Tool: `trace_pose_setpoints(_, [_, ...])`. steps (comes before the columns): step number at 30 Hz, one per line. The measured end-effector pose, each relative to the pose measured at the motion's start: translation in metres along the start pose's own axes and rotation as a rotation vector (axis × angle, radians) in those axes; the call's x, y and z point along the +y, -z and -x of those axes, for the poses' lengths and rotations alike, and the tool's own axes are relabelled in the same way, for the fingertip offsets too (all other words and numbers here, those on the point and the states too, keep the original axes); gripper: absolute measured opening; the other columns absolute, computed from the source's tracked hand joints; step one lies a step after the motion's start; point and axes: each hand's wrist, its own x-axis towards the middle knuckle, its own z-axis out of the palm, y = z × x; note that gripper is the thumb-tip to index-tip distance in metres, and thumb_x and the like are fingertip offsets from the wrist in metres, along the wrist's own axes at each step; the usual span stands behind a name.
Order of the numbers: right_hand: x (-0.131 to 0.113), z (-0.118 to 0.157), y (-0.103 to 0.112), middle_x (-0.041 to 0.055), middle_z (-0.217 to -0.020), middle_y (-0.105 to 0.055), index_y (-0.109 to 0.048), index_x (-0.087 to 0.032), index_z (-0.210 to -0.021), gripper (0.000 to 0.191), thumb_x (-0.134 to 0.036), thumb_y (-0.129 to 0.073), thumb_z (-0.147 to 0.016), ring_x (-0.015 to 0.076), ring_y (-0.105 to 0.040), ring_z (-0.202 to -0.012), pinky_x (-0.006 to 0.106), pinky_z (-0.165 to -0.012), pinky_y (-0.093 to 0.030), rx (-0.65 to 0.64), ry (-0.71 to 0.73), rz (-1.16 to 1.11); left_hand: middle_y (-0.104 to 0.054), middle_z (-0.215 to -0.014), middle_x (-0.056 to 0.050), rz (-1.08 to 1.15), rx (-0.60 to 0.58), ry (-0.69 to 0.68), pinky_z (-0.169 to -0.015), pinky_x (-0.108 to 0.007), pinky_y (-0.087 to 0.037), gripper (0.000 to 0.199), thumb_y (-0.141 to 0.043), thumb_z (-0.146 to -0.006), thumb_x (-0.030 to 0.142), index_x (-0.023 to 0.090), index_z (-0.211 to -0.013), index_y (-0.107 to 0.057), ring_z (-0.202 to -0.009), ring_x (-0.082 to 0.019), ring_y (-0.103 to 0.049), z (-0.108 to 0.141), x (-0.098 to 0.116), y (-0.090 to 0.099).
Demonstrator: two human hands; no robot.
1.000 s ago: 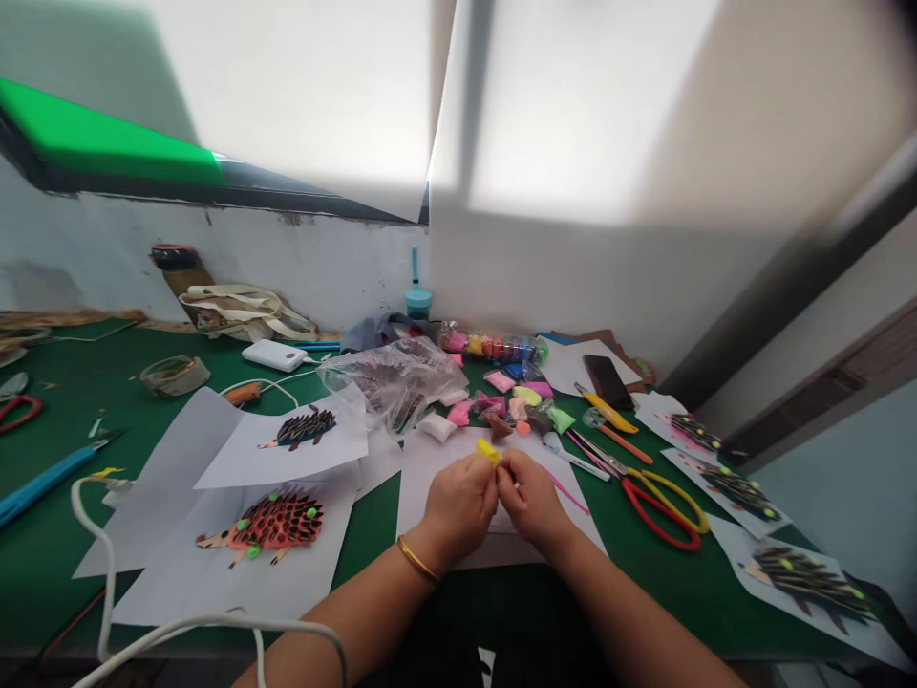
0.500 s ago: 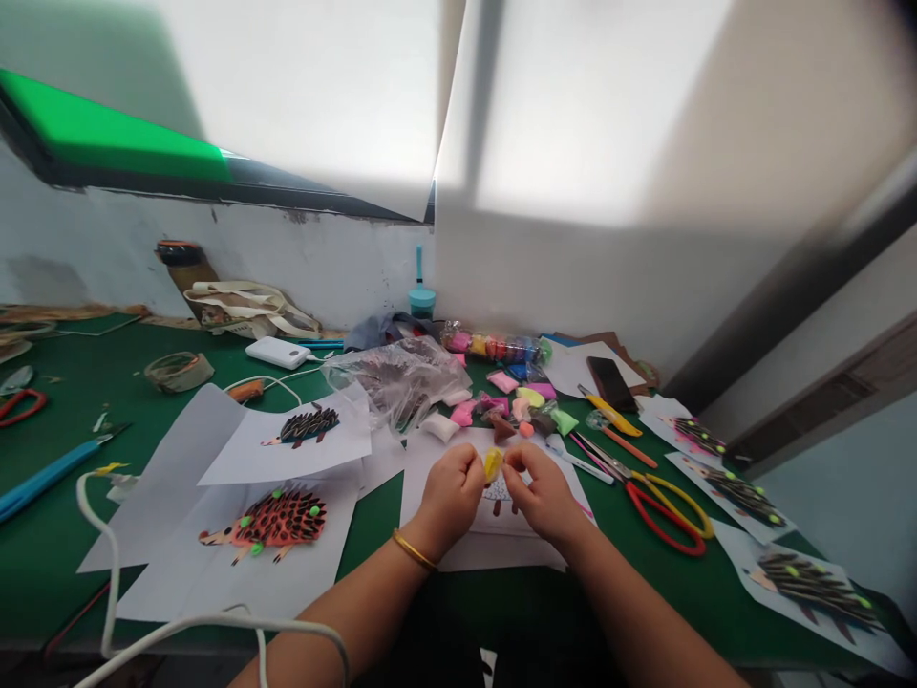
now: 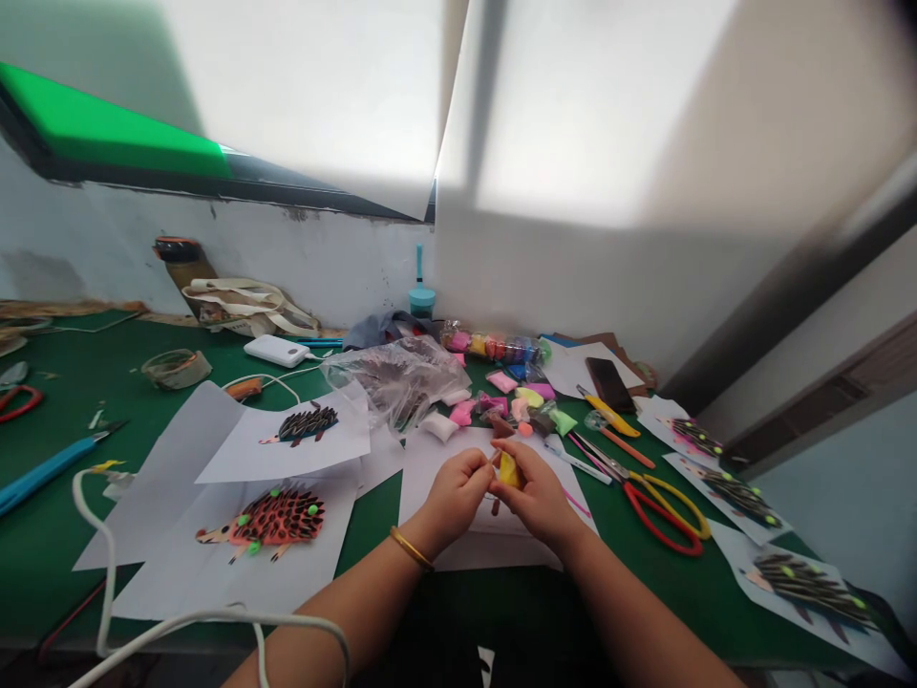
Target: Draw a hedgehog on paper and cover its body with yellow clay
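A small yellow packet of modelling clay (image 3: pixel 509 469) sits between the thumb and fingers of my right hand (image 3: pixel 534 492). My left hand (image 3: pixel 458 489), with a gold bangle at the wrist, is closed, its fingertips pinched against the packet's left side. What the left fingertips grip is too small to make out. Both hands are above a white sheet (image 3: pixel 422 487) with a partly hidden drawing, whose brown legs show below my fingers. Just beyond them lie brown clay (image 3: pixel 503 426), an orange ball (image 3: pixel 525 430) and several coloured clay packets, including a green one (image 3: pixel 564 421).
Scissors (image 3: pixel 663 506), a white pen (image 3: pixel 584 465) and a yellow cutter (image 3: pixel 608 413) lie to the right. Finished hedgehog pictures (image 3: pixel 283 521) flank both sides. A clear plastic bag (image 3: pixel 401 377) is behind; a white cable (image 3: pixel 215 621) crosses the front left.
The yellow packet has shifted slightly right, from between both hands' fingertips into my right hand's grip. My left hand has followed rightward, and the hands are closer together.
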Motion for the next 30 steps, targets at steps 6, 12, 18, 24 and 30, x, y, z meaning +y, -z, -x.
trace_pose_setpoints(6, [-0.005,0.002,-0.001,0.0047,-0.088,-0.061,-0.059,-0.022,-0.099,0.033,-0.053,-0.051,-0.092,0.0212,-0.06,-0.081,0.034,-0.073,-0.047,0.008,0.082,0.087,-0.051,-0.06,0.003,0.104,-0.005,0.03,-0.054,-0.024,-0.042,0.019,-0.049,-0.081,0.029,0.019,-0.065,-0.048,-0.056,-0.013,-0.054,0.0,-0.001,-0.005])
trace_pose_setpoints(12, [-0.013,0.002,-0.002,0.0025,-0.074,-0.06,-0.055,-0.022,-0.081,0.03,-0.04,-0.038,-0.1,0.0201,-0.055,-0.077,0.036,-0.076,-0.04,-0.007,0.204,0.19,-0.054,-0.057,0.003,0.135,-0.036,0.061,-0.052,-0.024,-0.041,0.023,-0.05,-0.082,0.032,0.02,-0.063,-0.045,-0.053,-0.013,-0.055,0.001,0.0,-0.009])
trace_pose_setpoints(18, [-0.009,0.005,-0.005,0.0031,-0.071,-0.061,-0.055,-0.022,-0.076,0.035,-0.038,-0.035,-0.101,0.0201,-0.056,-0.074,0.036,-0.075,-0.041,-0.006,0.169,0.215,-0.055,-0.057,0.002,0.137,-0.02,0.081,-0.052,-0.024,-0.042,0.023,-0.051,-0.082,0.032,0.02,-0.063,-0.045,-0.053,-0.013,-0.054,0.001,0.0,-0.011])
trace_pose_setpoints(24, [0.01,0.005,0.0,0.0143,-0.123,-0.058,-0.047,-0.018,-0.132,0.072,-0.068,-0.057,-0.081,0.029,-0.057,-0.111,0.042,-0.093,-0.047,0.021,0.116,0.172,-0.06,-0.061,0.001,0.177,0.063,0.085,-0.057,-0.025,-0.044,0.017,-0.051,-0.08,0.029,0.018,-0.066,-0.05,-0.057,-0.013,-0.056,-0.002,-0.002,-0.004])
trace_pose_setpoints(30, [0.016,0.003,0.005,0.0127,-0.123,-0.061,-0.052,-0.02,-0.13,0.054,-0.057,-0.052,-0.09,0.0289,-0.057,-0.114,0.043,-0.096,-0.048,-0.019,0.151,0.242,-0.062,-0.067,-0.001,0.084,0.09,0.032,-0.062,-0.025,-0.045,0.019,-0.053,-0.082,0.029,0.017,-0.067,-0.055,-0.065,-0.014,-0.058,-0.003,-0.005,0.004])
